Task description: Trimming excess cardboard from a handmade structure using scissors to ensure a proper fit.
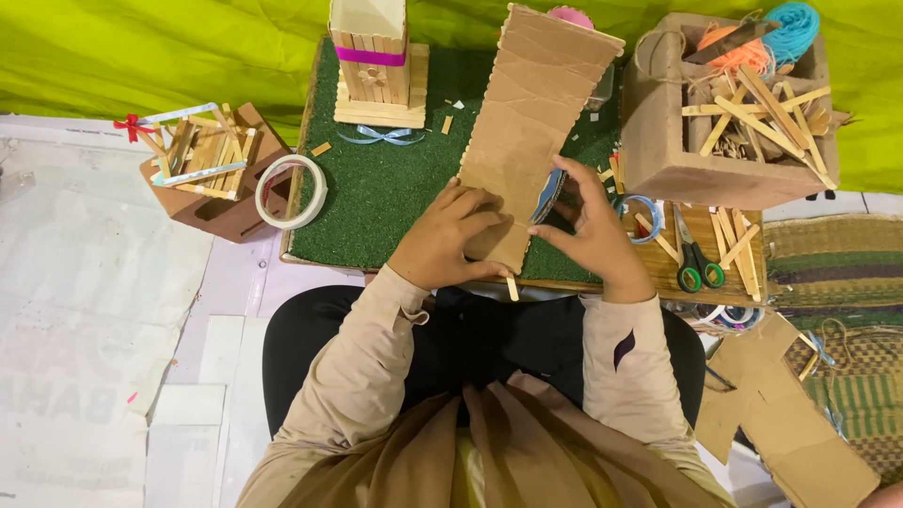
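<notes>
A long strip of brown cardboard (527, 122) stands tilted over a board covered in green turf (386, 188). My left hand (447, 240) presses flat on the strip's lower end, and a thin wooden stick (512, 287) pokes out beneath its fingers. My right hand (588, 230) grips the strip's right edge, close to a blue-rimmed round object (549, 195) half hidden behind the cardboard.
A wooden-stick tower with a pink band (373, 66) stands at the turf's far edge. A tape roll (292, 191) and a box of sticks (212, 155) lie left. A cardboard box of sticks and yarn (729, 103), scissors (696, 259) and cardboard scraps (790, 414) lie right.
</notes>
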